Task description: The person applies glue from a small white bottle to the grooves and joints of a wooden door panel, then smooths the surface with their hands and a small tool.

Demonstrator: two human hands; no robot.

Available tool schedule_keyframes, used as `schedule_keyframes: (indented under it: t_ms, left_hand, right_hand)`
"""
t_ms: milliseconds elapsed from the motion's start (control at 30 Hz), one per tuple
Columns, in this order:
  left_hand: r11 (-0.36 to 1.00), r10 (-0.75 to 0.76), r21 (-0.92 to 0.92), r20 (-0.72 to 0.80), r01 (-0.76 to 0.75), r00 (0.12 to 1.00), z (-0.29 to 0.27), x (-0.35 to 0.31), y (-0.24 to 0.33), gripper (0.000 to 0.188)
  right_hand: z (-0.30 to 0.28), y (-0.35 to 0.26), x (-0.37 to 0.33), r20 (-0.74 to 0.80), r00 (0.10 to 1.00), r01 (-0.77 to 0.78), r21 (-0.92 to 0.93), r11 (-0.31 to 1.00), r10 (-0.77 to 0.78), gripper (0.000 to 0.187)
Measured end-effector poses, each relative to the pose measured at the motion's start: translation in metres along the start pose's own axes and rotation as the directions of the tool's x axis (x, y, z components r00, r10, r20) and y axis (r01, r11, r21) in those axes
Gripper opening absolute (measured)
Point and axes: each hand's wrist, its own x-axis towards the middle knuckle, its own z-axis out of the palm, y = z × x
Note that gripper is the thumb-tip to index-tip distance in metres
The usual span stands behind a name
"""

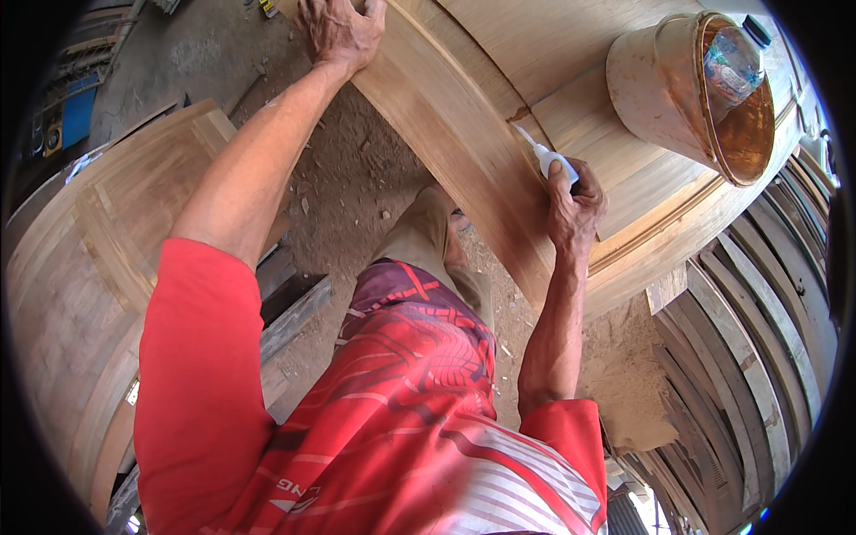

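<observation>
My right hand is closed around a small white squeeze bottle with a long thin nozzle. The nozzle points away to the upper left, its tip close to a joint in a wooden door panel. A reddish-brown mark lies on the wood just beyond that tip. At the top edge of the view, my left hand rests on the panel's border board, thumb and forefinger apart. Its other fingertips are partly cut off by the frame.
A stained white bucket stands on the panel's right side, with a clear plastic bottle inside. Another wooden panel leans at left. Stacked boards fill the right. Wood scraps and a sawdust heap lie on the dirt floor.
</observation>
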Motion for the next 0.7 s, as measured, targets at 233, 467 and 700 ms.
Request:
schedule_keyframes:
  t_ms: [233, 467, 700]
  left_hand:
    - [0.997, 0.024, 0.067, 0.006, -0.025, 1.0, 0.013, -0.002, -0.015, 0.046]
    - [0.998, -0.038, 0.046, 0.005, 0.038, 0.999, 0.011, -0.002, -0.015, 0.045]
    - [0.997, -0.063, 0.047, 0.024, 0.062, 0.998, 0.007, -0.001, -0.011, 0.047]
  right_hand:
    - [-0.001, -0.002, -0.002, -0.026, 1.0, 0.004, 0.036, 0.999, -0.003, 0.033]
    - [-0.011, -0.006, -0.028, 0.018, 0.998, -0.056, 0.319, 0.946, 0.053, 0.033]
    - [0.001, -0.004, -0.076, 0.054, 0.998, -0.005, 0.539, 0.842, -0.028, 0.037]
